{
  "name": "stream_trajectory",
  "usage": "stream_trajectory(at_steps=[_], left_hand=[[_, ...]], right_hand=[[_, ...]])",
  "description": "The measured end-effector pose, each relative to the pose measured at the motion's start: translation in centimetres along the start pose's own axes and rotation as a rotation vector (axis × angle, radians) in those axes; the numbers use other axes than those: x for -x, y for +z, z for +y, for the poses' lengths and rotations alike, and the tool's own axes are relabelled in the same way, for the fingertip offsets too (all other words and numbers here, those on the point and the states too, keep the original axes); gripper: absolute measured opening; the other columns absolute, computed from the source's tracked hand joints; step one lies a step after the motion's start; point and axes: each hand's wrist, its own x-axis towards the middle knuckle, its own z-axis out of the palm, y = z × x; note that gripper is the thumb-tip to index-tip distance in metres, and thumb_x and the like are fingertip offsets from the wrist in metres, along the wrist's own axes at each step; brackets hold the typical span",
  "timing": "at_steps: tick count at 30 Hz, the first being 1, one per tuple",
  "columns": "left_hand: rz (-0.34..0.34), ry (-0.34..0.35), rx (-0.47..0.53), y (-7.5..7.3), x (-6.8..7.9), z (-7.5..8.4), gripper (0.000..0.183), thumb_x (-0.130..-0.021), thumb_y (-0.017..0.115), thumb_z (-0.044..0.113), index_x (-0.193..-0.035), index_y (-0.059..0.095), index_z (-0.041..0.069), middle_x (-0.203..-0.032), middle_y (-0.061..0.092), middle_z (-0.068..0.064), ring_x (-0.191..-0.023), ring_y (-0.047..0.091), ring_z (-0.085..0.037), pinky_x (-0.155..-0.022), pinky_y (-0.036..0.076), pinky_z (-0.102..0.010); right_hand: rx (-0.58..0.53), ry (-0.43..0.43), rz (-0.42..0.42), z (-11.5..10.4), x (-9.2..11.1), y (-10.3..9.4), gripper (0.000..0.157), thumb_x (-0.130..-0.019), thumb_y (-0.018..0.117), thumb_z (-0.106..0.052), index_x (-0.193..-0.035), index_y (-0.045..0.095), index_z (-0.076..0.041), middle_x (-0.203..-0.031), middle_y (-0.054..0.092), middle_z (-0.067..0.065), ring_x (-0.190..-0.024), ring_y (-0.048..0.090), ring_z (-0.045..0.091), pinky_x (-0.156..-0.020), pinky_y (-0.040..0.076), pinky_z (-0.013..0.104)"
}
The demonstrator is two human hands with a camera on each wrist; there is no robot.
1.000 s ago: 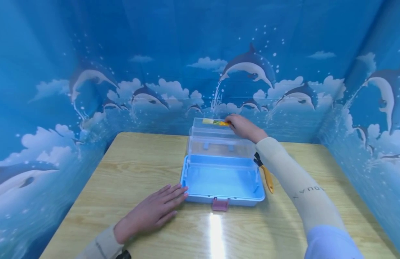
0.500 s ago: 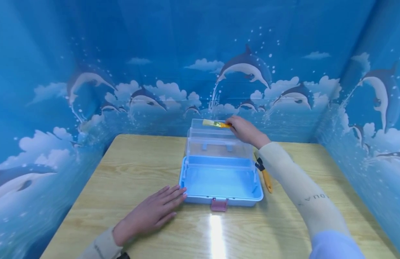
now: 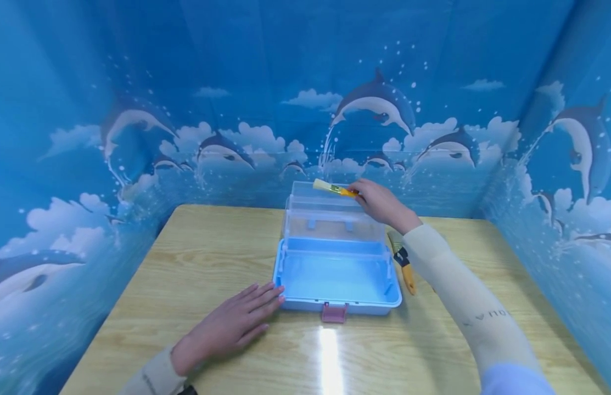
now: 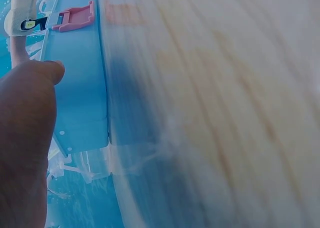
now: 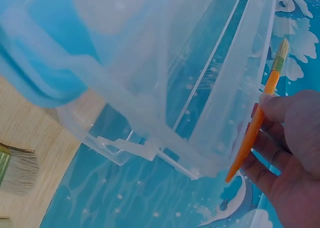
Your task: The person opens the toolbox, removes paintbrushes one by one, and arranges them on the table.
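In the head view, a blue toolbox (image 3: pixel 305 305) with a pink latch (image 3: pixel 334 313) stands on the table, its clear fold-out trays (image 3: pixel 320 204) raised at the back. My right hand (image 3: pixel 381 204) pinches a paintbrush (image 3: pixel 335 189) above those trays, pale bristles pointing left. The right wrist view shows the orange handle (image 5: pixel 259 115) between thumb and fingers, beside the clear plastic edge. My left hand (image 3: pixel 231 322) lies with fingers straight, fingertips touching the box's front left corner. The left wrist view shows only the thumb side of this left hand (image 4: pixel 27 128) near the box's blue wall (image 4: pixel 80 88).
Right of the box, a wide paintbrush (image 3: pixel 408 278) with an orange handle lies on the wooden table (image 3: pixel 201 252); my right sleeve (image 3: pixel 463 291) passes close over that side. Brush bristles (image 5: pixel 20 172) also show in the right wrist view. A dolphin-print curtain (image 3: pixel 265 82) encloses the table.
My right hand has shifted slightly right with the paintbrush, whose tilt has grown a little. More of the brush on the table shows now. The left hand stays at the box corner.
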Motion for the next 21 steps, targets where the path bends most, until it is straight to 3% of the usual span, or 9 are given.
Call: stream_trajectory(at_steps=[21], left_hand=[[0.025, 0.013, 0.014, 0.1, 0.0, 0.0, 0.066, -0.103, 0.058, 0.032, -0.161, 0.03, 0.016, -0.169, 0.025, -0.002, -0.153, 0.029, -0.024, -0.13, 0.005, -0.033]], right_hand=[[0.015, 0.006, 0.067, -1.2, 2.3, 0.3, 0.034, -0.103, 0.058, -0.004, -0.137, 0.062, -0.007, -0.126, 0.064, 0.011, -0.114, 0.062, 0.028, -0.096, 0.057, 0.047]])
